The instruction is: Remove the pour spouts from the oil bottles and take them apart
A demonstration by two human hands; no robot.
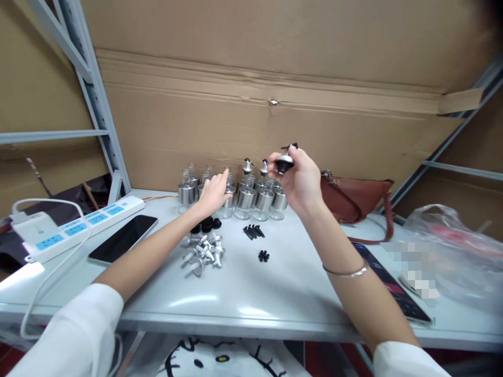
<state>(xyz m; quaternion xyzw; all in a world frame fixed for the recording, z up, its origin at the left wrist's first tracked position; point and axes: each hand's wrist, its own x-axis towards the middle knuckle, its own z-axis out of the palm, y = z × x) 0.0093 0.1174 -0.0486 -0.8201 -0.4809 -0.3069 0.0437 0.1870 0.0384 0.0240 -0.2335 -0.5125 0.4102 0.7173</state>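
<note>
High above the table, my right hand [304, 180] is closed on a silver pourer spout [284, 163] with a black stopper below and a black flap on top. My left hand [214, 195] reaches in among the glass bottles with steel sleeves [246, 199], fingers stretched out and thumb apart. It is beside a bottle [226, 208] that it partly covers; whether it touches the glass is unclear. Two bottles at the back carry fitted pourer spouts [247, 166]. Silver spout parts [204, 252] lie in a heap under black stoppers [206, 225].
Thin black pieces [253, 231] and small black caps [263, 256] lie mid-table. At left are a phone [123, 239] and a power strip [84, 225]. At right are a brown bag [353, 199], another phone [396, 285] and a plastic bag [459, 251]. Cardboard [188, 120] stands behind.
</note>
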